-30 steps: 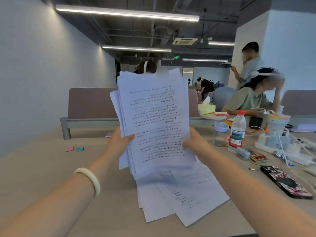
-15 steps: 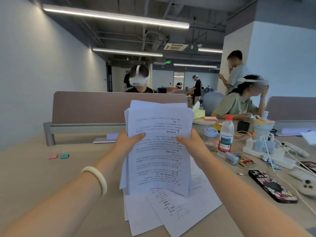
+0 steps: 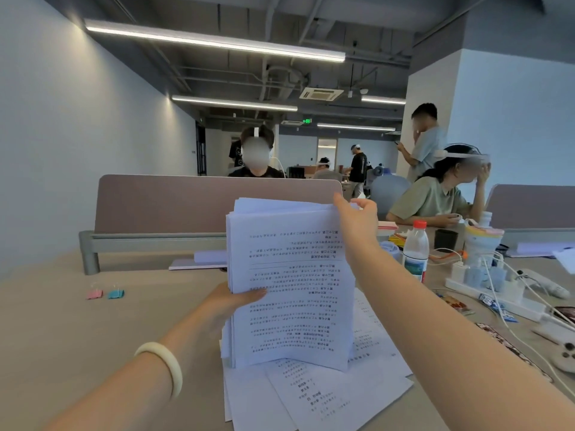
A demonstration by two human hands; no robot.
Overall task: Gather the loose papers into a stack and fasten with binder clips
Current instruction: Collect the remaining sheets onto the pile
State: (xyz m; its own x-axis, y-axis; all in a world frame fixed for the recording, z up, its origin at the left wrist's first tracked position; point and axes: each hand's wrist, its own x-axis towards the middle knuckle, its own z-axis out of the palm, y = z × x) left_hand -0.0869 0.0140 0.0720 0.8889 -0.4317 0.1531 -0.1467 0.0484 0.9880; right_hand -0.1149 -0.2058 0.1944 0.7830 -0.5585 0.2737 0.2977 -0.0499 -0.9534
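Observation:
A thick stack of printed white papers (image 3: 289, 293) stands upright on its bottom edge on the beige table (image 3: 93, 331). My left hand (image 3: 230, 303) grips its left edge, thumb across the front sheet. My right hand (image 3: 356, 219) holds the stack's top right corner. Several loose printed sheets (image 3: 326, 396) lie flat on the table under and in front of the stack. A pink binder clip (image 3: 94, 293) and a teal binder clip (image 3: 115, 293) sit side by side far left on the table, well away from both hands.
A brown desk divider (image 3: 186, 203) runs behind the stack. To the right stand a red-capped water bottle (image 3: 416, 250), a cup, a power strip with cables (image 3: 497, 290), a phone and a game controller (image 3: 564, 356). People sit and stand beyond the divider.
The stack has come down and now stands on the table sheets. My right hand has moved from the stack's right edge up to its top right corner; my left hand has slid lower on the left edge.

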